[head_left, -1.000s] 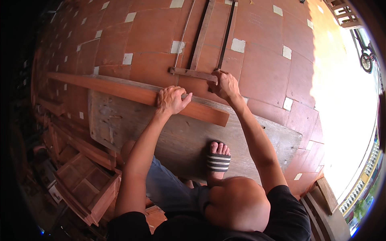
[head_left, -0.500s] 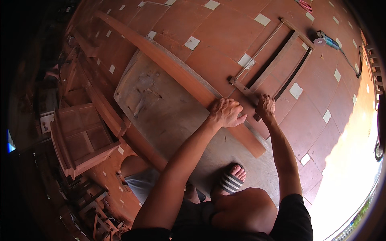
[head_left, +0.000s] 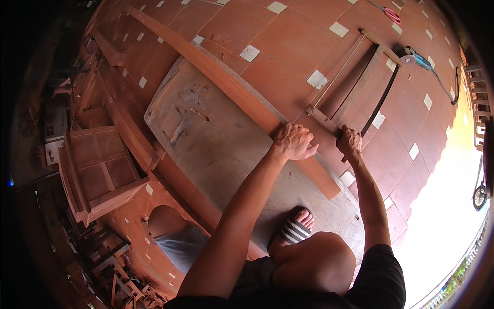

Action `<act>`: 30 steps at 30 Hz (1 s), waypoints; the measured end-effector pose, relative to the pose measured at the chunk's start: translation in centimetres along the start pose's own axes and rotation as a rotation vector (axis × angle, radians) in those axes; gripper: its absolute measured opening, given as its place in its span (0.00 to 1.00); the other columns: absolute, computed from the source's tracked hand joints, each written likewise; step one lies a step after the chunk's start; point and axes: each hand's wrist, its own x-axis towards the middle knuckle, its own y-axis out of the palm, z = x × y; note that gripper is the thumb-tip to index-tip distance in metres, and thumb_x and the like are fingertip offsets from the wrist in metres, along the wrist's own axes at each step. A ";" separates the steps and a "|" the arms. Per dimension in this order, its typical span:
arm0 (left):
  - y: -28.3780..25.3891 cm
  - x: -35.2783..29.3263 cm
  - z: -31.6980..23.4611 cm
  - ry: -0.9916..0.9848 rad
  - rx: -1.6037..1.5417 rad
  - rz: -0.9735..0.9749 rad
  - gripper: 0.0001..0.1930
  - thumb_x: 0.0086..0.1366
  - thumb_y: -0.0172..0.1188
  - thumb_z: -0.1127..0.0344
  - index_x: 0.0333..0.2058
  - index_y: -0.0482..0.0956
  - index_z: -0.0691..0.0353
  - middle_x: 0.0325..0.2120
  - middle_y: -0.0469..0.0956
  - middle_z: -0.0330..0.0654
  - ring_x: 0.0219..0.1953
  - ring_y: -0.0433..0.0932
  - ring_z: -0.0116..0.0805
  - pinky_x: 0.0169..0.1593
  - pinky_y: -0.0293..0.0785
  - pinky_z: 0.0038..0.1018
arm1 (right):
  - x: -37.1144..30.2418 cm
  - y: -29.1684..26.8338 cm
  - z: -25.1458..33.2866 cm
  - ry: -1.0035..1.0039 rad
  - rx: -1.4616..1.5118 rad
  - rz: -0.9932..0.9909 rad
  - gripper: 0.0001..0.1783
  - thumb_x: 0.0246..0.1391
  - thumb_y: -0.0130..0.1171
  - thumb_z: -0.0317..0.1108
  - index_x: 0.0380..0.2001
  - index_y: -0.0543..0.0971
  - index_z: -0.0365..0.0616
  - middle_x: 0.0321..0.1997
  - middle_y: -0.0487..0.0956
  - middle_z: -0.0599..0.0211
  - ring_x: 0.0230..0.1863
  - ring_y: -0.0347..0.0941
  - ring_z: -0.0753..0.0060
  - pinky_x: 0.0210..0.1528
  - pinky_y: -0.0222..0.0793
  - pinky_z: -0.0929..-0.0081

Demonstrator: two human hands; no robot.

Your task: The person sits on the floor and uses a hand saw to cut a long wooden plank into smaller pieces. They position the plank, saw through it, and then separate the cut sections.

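Observation:
A long reddish-brown wooden plank (head_left: 226,85) lies slantwise over a worn grey board (head_left: 206,139). My left hand (head_left: 293,140) presses down on it near its closer end, fingers curled over the edge and thumb pointing right. Just right of that, my right hand (head_left: 351,140) is closed round the near end of a wooden frame saw (head_left: 324,119). The saw stretches away from me over the tiles, its dark blade along the right side. Whether the blade touches the plank is hidden by my hands.
An angle grinder (head_left: 422,62) with its cord lies beyond the saw, and pink-handled scissors (head_left: 392,15) lie farther off. A panelled wooden piece (head_left: 103,165) stands at left. My sandalled foot (head_left: 296,226) rests on the board. Another person's knee (head_left: 167,221) shows at lower left.
My right hand and the saw's near end have shifted a little to the right, and the saw has turned slightly. The left hand stays on the plank. The whole view has moved slightly.

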 end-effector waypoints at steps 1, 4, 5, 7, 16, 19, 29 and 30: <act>-0.1 0.1 0.0 0.003 0.004 0.031 0.20 0.62 0.64 0.48 0.24 0.84 0.60 0.28 0.84 0.45 0.37 0.85 0.47 0.44 0.79 0.45 | -0.5 0.2 -0.1 -0.015 0.004 -0.085 0.12 0.50 0.56 0.26 0.41 0.75 0.41 0.40 0.83 0.48 0.43 0.81 0.42 0.46 0.72 0.48; 0.1 -0.1 0.3 0.045 -0.019 -0.045 0.20 0.62 0.64 0.49 0.22 0.82 0.60 0.26 0.83 0.45 0.34 0.84 0.49 0.41 0.78 0.45 | -1.8 0.0 0.2 -0.039 0.015 -0.311 0.13 0.51 0.56 0.25 0.42 0.75 0.41 0.37 0.82 0.50 0.45 0.79 0.44 0.49 0.69 0.50; 0.3 -0.4 0.5 0.057 -0.028 -0.077 0.20 0.62 0.64 0.49 0.22 0.81 0.60 0.26 0.83 0.45 0.33 0.84 0.49 0.40 0.78 0.45 | -2.2 -0.8 0.6 -0.038 0.021 -0.301 0.12 0.52 0.54 0.25 0.42 0.74 0.41 0.39 0.82 0.51 0.46 0.79 0.45 0.49 0.69 0.50; 0.5 -0.2 0.5 0.084 -0.025 -0.069 0.19 0.63 0.64 0.50 0.22 0.80 0.59 0.25 0.82 0.45 0.33 0.83 0.49 0.38 0.78 0.46 | -2.9 -1.8 0.1 -0.061 0.007 -0.393 0.12 0.53 0.55 0.24 0.42 0.74 0.41 0.39 0.81 0.51 0.45 0.78 0.44 0.50 0.70 0.49; -0.5 -0.3 0.0 0.076 -0.010 -0.001 0.19 0.65 0.63 0.50 0.24 0.82 0.61 0.26 0.84 0.47 0.32 0.84 0.54 0.36 0.77 0.49 | -13.8 -12.8 2.0 -0.028 0.427 -0.418 0.11 0.53 0.61 0.27 0.39 0.73 0.38 0.31 0.79 0.44 0.34 0.78 0.37 0.35 0.73 0.50; -0.7 -0.5 0.3 0.081 -0.008 -0.025 0.20 0.65 0.63 0.51 0.22 0.82 0.61 0.25 0.84 0.48 0.30 0.84 0.55 0.36 0.78 0.47 | -20.0 -18.0 4.6 0.063 0.591 -0.545 0.12 0.58 0.64 0.33 0.36 0.74 0.36 0.19 0.76 0.51 0.20 0.76 0.50 0.26 0.71 0.60; -1.2 0.1 -1.0 0.068 0.005 0.037 0.22 0.65 0.62 0.48 0.23 0.86 0.61 0.25 0.85 0.53 0.32 0.86 0.54 0.41 0.81 0.46 | -28.4 -29.8 3.2 0.507 0.610 -0.332 0.17 0.60 0.69 0.41 0.26 0.81 0.39 0.22 0.81 0.65 0.25 0.82 0.73 0.31 0.79 0.71; -1.0 0.1 -1.0 0.080 -0.006 0.012 0.22 0.65 0.61 0.47 0.23 0.87 0.61 0.25 0.85 0.53 0.32 0.86 0.54 0.41 0.82 0.45 | -28.0 -30.3 3.0 0.573 0.513 -0.367 0.15 0.59 0.70 0.40 0.27 0.84 0.39 0.22 0.81 0.65 0.23 0.81 0.74 0.30 0.79 0.71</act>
